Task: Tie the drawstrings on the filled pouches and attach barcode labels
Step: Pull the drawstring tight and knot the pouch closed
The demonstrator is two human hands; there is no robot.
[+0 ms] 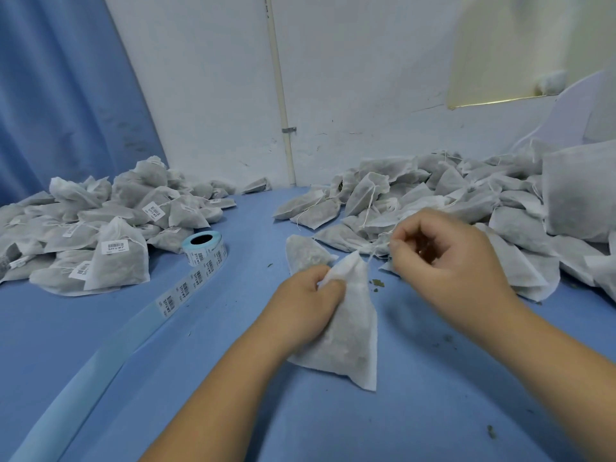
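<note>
Just before you on the blue tabletop (433,411), your left hand (306,301) grips the gathered neck of one filled pouch (346,328), fingers curled round the cloth. Your right hand (446,255) pinches its drawstring (370,258), drawn out rightward. This pouch looks mid-tie and shows no label yet. Further out, the barcode label roll (205,246) trails its strip toward you. Beyond, the left pile (100,235) carries labels and seems done; the right pile (433,201), strings loose, likely remains.

White pouches (346,328) show grey-green fill on a blue table (233,345). Left of them, a pale-blue roll (204,246) carries white, black-barred labels (186,288).
</note>
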